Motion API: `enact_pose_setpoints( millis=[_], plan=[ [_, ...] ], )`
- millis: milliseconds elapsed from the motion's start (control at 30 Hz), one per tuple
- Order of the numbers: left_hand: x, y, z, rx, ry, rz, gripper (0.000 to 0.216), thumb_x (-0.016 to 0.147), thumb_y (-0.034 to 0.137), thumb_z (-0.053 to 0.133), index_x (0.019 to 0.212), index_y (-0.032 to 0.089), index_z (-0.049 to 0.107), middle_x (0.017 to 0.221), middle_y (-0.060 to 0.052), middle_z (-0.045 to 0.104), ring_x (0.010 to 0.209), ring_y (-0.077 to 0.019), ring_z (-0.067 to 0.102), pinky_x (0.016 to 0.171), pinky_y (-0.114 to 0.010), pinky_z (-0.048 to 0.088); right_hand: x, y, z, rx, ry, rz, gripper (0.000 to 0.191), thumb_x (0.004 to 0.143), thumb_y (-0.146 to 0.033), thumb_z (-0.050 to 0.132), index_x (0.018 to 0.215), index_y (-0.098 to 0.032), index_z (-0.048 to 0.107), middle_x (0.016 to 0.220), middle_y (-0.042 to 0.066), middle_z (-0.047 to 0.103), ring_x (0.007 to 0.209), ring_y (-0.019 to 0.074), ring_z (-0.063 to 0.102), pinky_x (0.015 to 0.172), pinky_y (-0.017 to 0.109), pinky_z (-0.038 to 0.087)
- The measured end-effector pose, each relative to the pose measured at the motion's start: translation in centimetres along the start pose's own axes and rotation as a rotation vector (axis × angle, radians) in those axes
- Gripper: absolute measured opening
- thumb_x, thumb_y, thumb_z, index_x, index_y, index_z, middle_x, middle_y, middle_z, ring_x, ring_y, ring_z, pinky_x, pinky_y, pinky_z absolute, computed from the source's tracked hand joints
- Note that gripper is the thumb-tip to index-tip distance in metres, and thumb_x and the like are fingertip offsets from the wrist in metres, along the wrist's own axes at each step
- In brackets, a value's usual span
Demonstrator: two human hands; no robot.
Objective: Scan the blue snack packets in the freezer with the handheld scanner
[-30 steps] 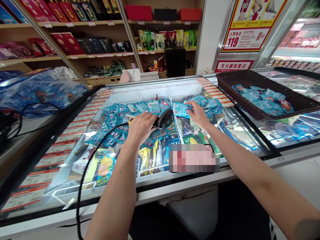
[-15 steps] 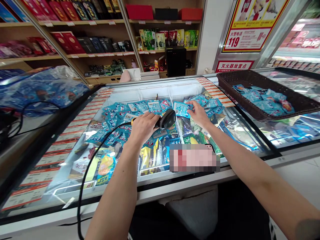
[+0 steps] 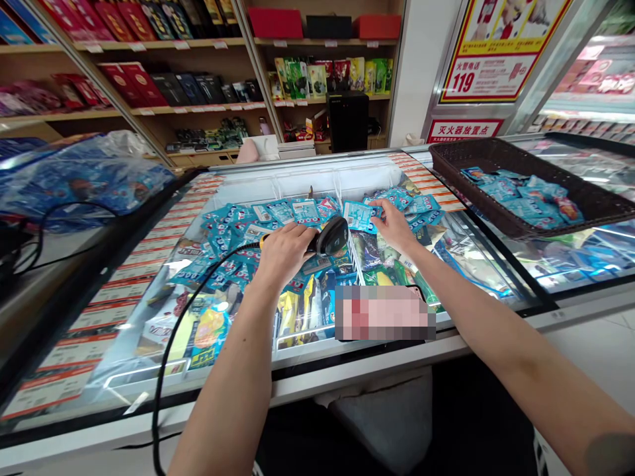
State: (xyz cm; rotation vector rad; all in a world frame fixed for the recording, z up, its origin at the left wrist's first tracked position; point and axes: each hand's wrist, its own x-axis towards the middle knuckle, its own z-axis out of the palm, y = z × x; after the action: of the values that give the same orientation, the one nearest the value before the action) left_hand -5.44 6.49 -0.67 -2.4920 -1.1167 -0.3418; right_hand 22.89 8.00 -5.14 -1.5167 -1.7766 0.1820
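My left hand [image 3: 284, 252] is wrapped round a black barcode scanner [image 3: 329, 236] with a black cable [image 3: 169, 350] trailing down to the left. The scanner's head faces a blue packet [image 3: 358, 216] that my right hand [image 3: 394, 226] pinches by its right edge. Both hands are over an open chest freezer [image 3: 317, 175] holding several blue packets [image 3: 238, 231] at the back and mixed ice-cream wrappers [image 3: 208, 327] nearer me.
A dark woven basket [image 3: 496, 155] with more blue packets sits on the freezer lid at right. A plastic bag of blue packets [image 3: 74, 175] lies at left. Price labels [image 3: 99, 304] line the freezer's left rim. Shelves of boxed goods stand behind.
Both hands have shifted very slightly; the scanner and the blue packet stay held close together over the freezer.
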Motion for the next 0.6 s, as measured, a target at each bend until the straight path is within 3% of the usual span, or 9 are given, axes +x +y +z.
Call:
enact_pose_setpoints(
  millis=[167,433,600],
  plan=[
    [-0.2,-0.5,0.1,0.007,0.018,-0.028,0.03,0.085,0.029,0.063,0.114,0.019,0.063,0.099,-0.01,0.07,0.099,-0.0293,0.061,0.075,-0.038,0.043,0.0,-0.2,0.0,-0.018,0.005,0.01,0.042,0.088,-0.024,0.045,0.128,-0.017,0.053,0.107,0.011,0.068,0.085,0.0242,0.063,0.086,0.039,0.05],
    [-0.8,-2.2,-0.2,0.023,0.072,-0.129,0.035,0.083,0.025,0.065,0.118,0.021,0.06,0.099,-0.01,0.068,0.102,-0.0299,0.06,0.078,-0.038,0.045,-0.7,-0.4,-0.7,-0.29,0.102,-0.049,0.045,0.091,-0.025,0.046,0.131,-0.011,0.059,0.121,0.019,0.059,0.114,0.0313,0.053,0.101,0.046,0.043],
    [-1.0,-2.5,-0.1,0.063,0.092,-0.146,0.033,0.086,0.029,0.062,0.117,0.02,0.06,0.098,-0.01,0.068,0.1,-0.0303,0.06,0.077,-0.038,0.044,-1.3,-1.0,-0.8,-0.428,0.07,-0.148,0.043,0.094,-0.03,0.045,0.133,-0.025,0.062,0.143,0.012,0.05,0.131,0.0352,0.039,0.108,0.056,0.033]
  ],
)
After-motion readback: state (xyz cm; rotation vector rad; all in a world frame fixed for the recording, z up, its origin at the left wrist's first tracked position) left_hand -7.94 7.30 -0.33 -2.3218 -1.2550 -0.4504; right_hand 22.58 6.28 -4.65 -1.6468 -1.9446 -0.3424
